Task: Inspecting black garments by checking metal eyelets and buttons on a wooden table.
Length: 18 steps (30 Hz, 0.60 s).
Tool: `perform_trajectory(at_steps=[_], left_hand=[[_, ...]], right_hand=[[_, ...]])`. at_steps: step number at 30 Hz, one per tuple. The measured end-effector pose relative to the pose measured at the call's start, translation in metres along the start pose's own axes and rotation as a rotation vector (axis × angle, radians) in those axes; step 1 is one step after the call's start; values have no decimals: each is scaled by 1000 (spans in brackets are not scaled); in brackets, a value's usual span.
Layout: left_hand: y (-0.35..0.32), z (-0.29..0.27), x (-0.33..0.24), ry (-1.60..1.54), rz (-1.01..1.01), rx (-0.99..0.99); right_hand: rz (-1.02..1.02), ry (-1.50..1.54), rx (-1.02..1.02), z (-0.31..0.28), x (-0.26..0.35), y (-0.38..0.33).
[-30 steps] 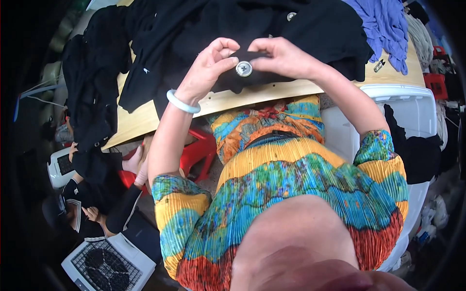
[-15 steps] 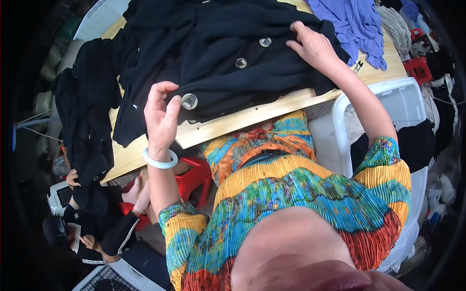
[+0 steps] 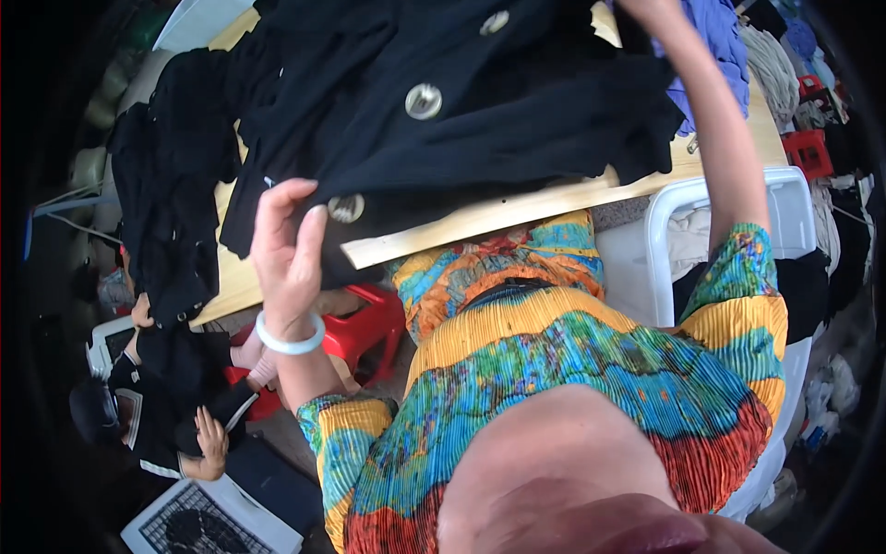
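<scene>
Black garment (image 3: 531,125) | between left hand (image 3: 288,245) and right hand (image 3: 652,8), hands apart | grips unclear

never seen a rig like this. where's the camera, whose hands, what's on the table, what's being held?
There's no robot: these are a person's own bare hands. The view is from a wide fisheye camera worn on that person's head, looking down, so straight edges bend near the rim and the person's colourful top fills the lower middle.

On the wooden table lies black cloth with large round buttons; purple cloth lies at the right.

The left hand, wearing a pale bracelet, has thumb and fingers at the black cloth's near edge, beside a button; a firm pinch isn't clear. The right hand is cut off by the top edge, so its grip can't be told.

Another person's hand shows at lower left.
</scene>
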<state>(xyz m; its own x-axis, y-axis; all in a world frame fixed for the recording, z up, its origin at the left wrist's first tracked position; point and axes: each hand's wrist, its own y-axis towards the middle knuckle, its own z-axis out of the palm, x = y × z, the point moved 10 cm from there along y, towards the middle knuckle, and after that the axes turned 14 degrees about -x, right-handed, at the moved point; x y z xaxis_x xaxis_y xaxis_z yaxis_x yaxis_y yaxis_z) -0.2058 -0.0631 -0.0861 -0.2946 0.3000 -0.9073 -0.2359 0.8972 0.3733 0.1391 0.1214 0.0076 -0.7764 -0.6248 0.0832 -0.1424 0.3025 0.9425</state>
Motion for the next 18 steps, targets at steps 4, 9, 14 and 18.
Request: perform_trajectory(at_steps=[4,9,14,18], left_hand=[[-3,20,36,328,130,5],[-16,46,104,701,61,259],[-1,44,83,506,158,170],[24,73,70,620,298,21]], right_hand=[[-208,5,-118,37,19,30],[-181,-87,182,77,43,-21],[117,554,466,46,124,-102],[149,636,696,34,205,-183]])
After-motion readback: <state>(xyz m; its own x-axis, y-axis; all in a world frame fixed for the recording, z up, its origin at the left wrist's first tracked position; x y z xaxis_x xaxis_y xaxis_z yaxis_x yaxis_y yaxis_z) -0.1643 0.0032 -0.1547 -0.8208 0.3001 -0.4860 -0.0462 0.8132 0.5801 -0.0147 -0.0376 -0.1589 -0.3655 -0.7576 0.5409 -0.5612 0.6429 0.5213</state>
